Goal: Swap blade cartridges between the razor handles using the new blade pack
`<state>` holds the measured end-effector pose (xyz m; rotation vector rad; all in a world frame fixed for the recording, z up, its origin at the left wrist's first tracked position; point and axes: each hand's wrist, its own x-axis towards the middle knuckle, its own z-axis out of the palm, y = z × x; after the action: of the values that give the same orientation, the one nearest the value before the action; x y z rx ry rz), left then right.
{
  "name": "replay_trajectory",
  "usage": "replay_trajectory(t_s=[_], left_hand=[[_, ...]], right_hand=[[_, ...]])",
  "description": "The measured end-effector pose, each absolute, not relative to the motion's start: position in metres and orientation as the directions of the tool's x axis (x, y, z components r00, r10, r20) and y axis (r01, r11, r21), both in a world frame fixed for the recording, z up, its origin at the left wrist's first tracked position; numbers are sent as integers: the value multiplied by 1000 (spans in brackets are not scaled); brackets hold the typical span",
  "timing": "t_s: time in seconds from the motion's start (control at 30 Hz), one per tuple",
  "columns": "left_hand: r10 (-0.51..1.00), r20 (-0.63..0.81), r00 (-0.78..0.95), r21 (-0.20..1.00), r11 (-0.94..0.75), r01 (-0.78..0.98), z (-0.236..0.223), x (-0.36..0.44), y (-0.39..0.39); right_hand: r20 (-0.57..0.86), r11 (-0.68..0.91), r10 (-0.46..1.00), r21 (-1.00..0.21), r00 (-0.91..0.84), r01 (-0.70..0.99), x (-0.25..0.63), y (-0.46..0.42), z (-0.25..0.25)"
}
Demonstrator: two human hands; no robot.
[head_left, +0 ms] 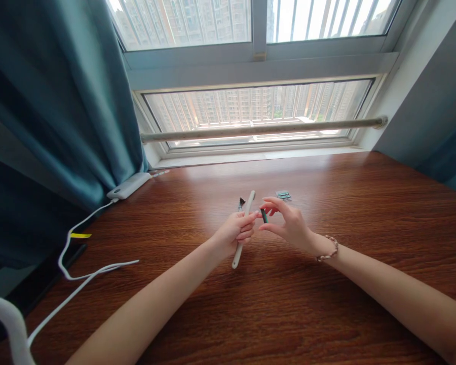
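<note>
My left hand (240, 230) is closed around a slim white stick-like handle (236, 257), which tilts with its upper end away from me. My right hand (289, 220) pinches a small flat dark piece with a green stripe (264, 216) between thumb and fingers, just right of the left fingertips. Whether the left fingertips touch that piece I cannot tell. Beyond the left hand is a small black and silver object (241, 204), too small to name. A little flat greenish item with pale stripes (283, 195) lies on the table past my right hand.
The brown wooden table (311, 314) reaches to a window with a white rail (266, 131). At left are a white power strip (129, 186), a white cable (66, 253), a yellow strip (80, 235) and a blue curtain (79, 91). A thick white curved tube (11, 319) stands near-left.
</note>
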<state>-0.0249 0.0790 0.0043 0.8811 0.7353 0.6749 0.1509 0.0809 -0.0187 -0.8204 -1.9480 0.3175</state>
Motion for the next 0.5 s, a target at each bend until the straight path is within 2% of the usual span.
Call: replay_trajectory(t_s=[0.33, 0.5], left_hand=[[759, -235, 608, 880, 431, -198, 9, -22, 75], [764, -195, 615, 867, 428, -257, 8, -22, 75]], right_hand=[[714, 756, 644, -541, -273, 368, 148, 70, -9], [701, 749, 662, -608, -265, 262, 147, 70, -8]])
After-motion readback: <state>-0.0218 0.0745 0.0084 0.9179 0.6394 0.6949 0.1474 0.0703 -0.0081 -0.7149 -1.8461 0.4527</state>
